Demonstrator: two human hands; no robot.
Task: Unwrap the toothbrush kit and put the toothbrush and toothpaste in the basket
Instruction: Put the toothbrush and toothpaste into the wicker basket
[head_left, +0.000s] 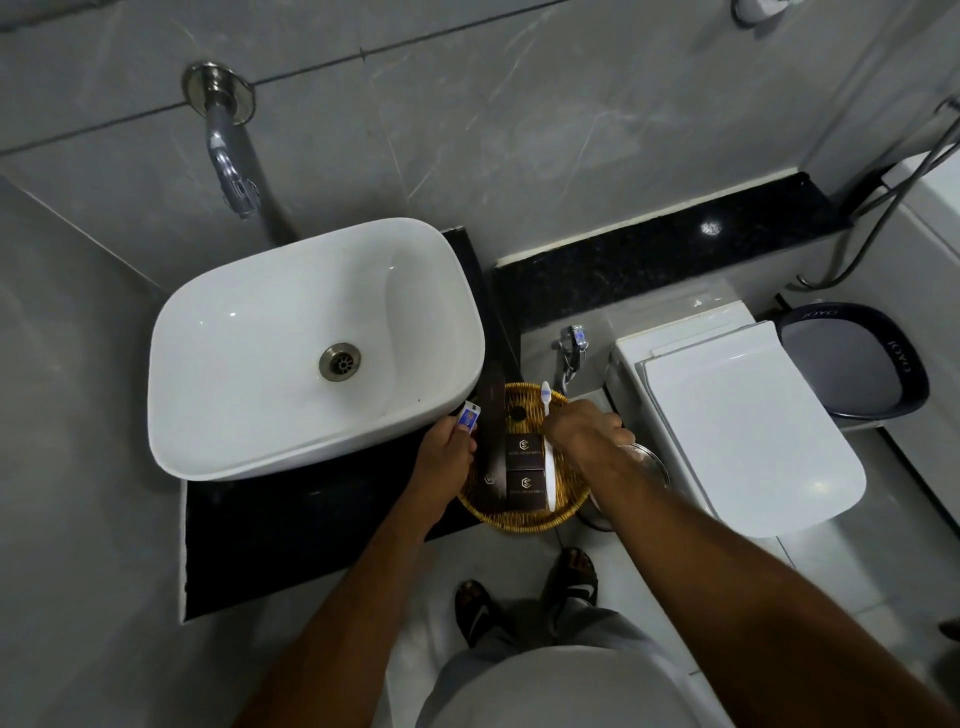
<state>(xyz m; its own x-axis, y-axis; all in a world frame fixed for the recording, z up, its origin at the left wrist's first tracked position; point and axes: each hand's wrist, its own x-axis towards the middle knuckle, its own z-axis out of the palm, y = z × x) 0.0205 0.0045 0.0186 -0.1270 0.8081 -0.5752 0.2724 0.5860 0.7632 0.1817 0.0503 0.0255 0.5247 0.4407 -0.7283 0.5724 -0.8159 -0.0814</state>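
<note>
Fingers (464, 435) of our left hand (445, 453) are curled closed around the small toothpaste (468, 417), whose white and blue end sticks up just above them, close against the lower right rim of the white basin (270, 312). We hold that hand at the left edge of the woven basket (524, 519), with the toothpaste outside the basket and not yet set down in it. Just to the right of these fingers, inside the basket, we see a long dark sachet (491, 447) lying upright along the left side, then two dark square boxes (524, 470) with pale printed logos, one above the other, and a small dark round thing (518, 413) above them. Further right, the white toothbrush (548, 447) runs nearly straight up and down across the basket, its bristled head past the far rim and its handle end near the lower right rim, lying alongside the right edge of the boxes. Our right hand (584, 428) comes over the basket's right side with its fingers bent down and closed on the toothbrush about the upper part of the handle, so the brush passes under the knuckles; whether the brush rests on the basket's floor we cannot tell. To the right of that hand lie a clear round rim (652, 457), partly hidden by our forearm, and the closed white toilet lid (748, 415).
</note>
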